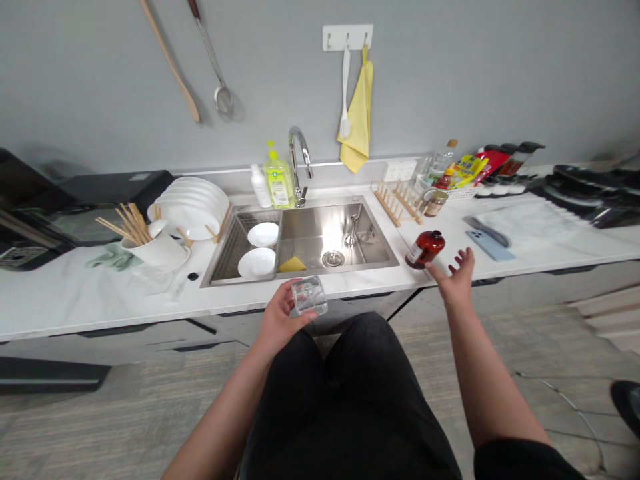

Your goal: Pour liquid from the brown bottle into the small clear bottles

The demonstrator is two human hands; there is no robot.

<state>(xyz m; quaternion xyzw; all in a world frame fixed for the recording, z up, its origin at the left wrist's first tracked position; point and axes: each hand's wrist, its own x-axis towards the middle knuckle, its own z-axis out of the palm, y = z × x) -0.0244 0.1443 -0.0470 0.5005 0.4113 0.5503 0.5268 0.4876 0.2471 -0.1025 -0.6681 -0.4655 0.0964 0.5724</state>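
Left hand (281,315), yours: fingers and thumb closed around one clear glass container (309,295), which you held just in front of the counter (360,283) edge, before the sink (320,227).

Right hand (459,283), yours: fingers spread wide, nothing in the grip; the thumb reached close to one amber bottle (425,250), and whether it touched could not be told. That bottle stood on the counter, to the right of the sink.

Beyond your right hand: one pale blue phone (490,245), lying flat; one wooden rack (400,201), behind the amber bottle.

In the sink: two white bowls (263,234), at its left side; one yellow cloth or sponge (293,265).

Behind the sink: one faucet (300,167); one green detergent bottle (280,185).
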